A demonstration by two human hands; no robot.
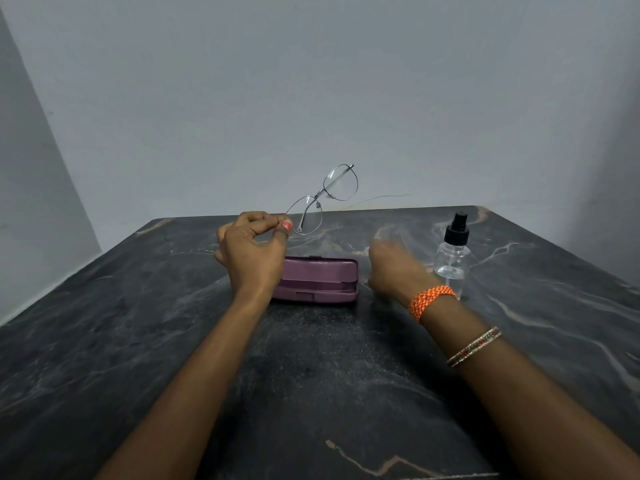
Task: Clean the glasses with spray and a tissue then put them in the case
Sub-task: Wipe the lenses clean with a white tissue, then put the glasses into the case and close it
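glasses (pixel 323 199) hang in the air above the far edge of the table (pixel 104 341), pinched at the outer rim of one lens by the left hand (pixel 251 249), thumb and forefinger closed on the thin wire; the frame runs up and away to the right from that pinch, so its long axis climbs on a slant toward the wall, the free lens highest and farthest from the fingers; the temples look folded or hidden behind the lenses, and i cannot tell which; the right hand (pixel 393 268) is blurred, low over the table between the case (pixel 318 280) and the spray bottle (pixel 453 259), and whether its fingers are curled or loose i cannot tell, though it appears to hold nothing; the spray bottle stands upright near the table's right edge, just beside that hand and well apart from the left one, so the right hand is plainly the nearer for taking it; the case lies shut, lengthwise across the table, below the left hand and partly hidden by its wrist; no tissue shows anywhere; judging by this, the spraying is not yet begun, and the lenses would be easy to reach with the nozzle from the right.
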